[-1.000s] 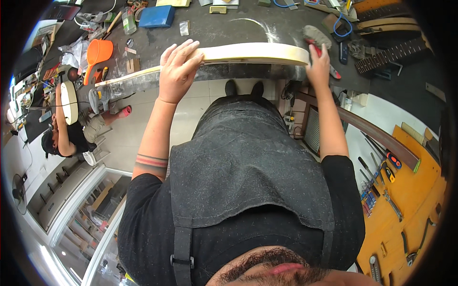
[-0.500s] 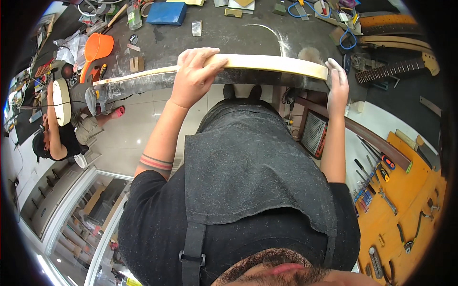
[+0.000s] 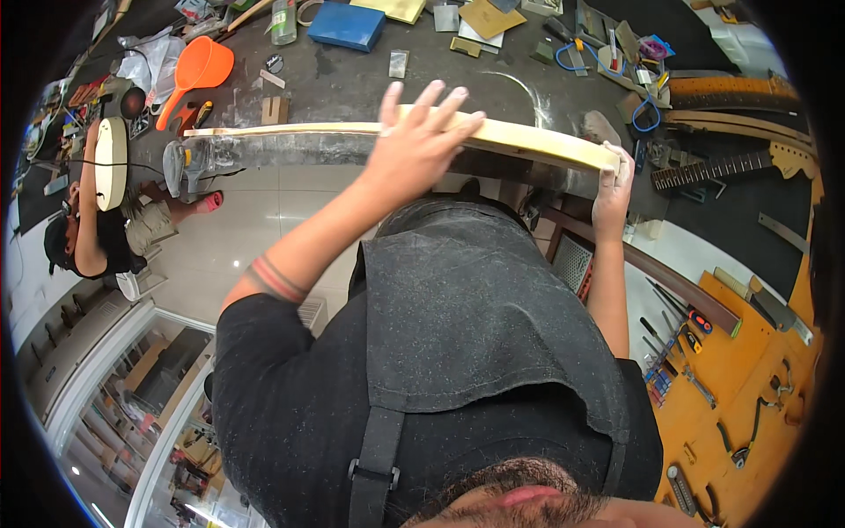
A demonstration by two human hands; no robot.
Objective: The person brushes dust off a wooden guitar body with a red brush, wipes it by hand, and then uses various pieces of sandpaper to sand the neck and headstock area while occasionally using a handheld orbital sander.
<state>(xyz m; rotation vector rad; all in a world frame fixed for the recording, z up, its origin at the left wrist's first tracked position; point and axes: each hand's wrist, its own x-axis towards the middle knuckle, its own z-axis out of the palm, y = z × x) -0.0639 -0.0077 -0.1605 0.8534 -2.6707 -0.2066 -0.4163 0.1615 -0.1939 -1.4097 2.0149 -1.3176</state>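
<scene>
A long, pale wooden piece lies along the bench's near edge, seen edge-on. It is thin toward the left and thicker toward the right, where its end curves. Across its middle rests my left hand, fingers spread and stretched over the far side. My right hand is at the right end, its white-dusted fingers curled against that end. Whether a small pad or sheet is pinched in those fingers is hidden.
On the dark bench are an orange scoop, a blue box and a wooden block. A guitar neck lies at right, above a tool board. At left, another person holds a cream guitar body.
My left hand has slid right along the wooden piece and its fingers have spread. My right hand's fingers have curled at the end. The piece's right end sits slightly lower in view.
</scene>
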